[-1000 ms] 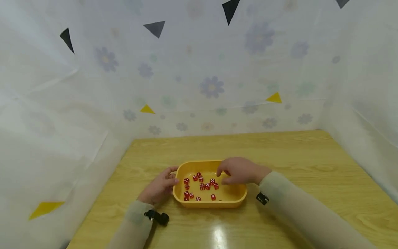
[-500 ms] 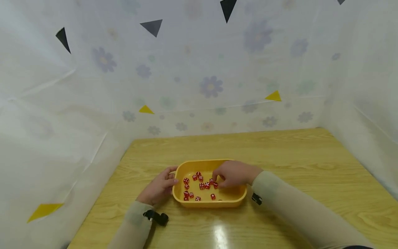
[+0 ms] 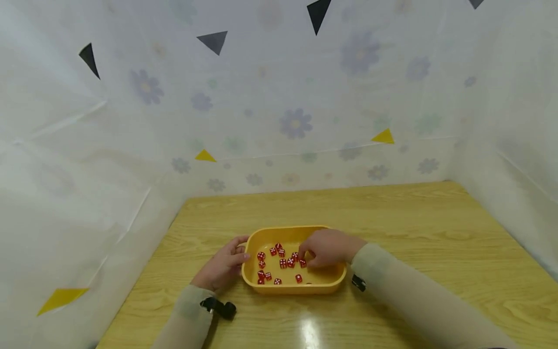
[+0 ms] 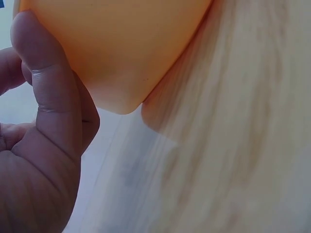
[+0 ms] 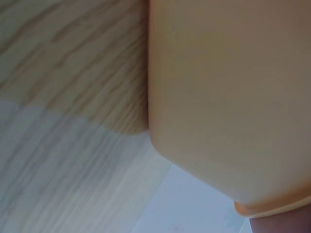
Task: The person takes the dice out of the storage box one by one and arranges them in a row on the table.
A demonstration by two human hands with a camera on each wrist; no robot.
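Note:
A yellow tray (image 3: 288, 288) sits on the wooden table (image 3: 392, 218) and holds several red dice (image 3: 281, 263). My left hand (image 3: 223, 267) grips the tray's left end; in the left wrist view the thumb (image 4: 48, 92) lies against the tray's outer wall (image 4: 121, 43). My right hand (image 3: 328, 248) reaches into the tray from the right, fingers curled down, thumb and forefinger pinching a red die (image 3: 302, 261) in the middle cluster. The right wrist view shows only the tray's outer wall (image 5: 228, 97) and bare table; the dice are hidden there.
A white flower-print sheet (image 3: 296, 121) with black and yellow triangles walls the table at the back and both sides. Open tabletop lies behind the tray and to its right (image 3: 436, 252). A light reflection (image 3: 307, 332) shines near the front edge.
My right hand has moved left and down into the tray, its fingertips now at the middle dice. The left hand and the tray have stayed put.

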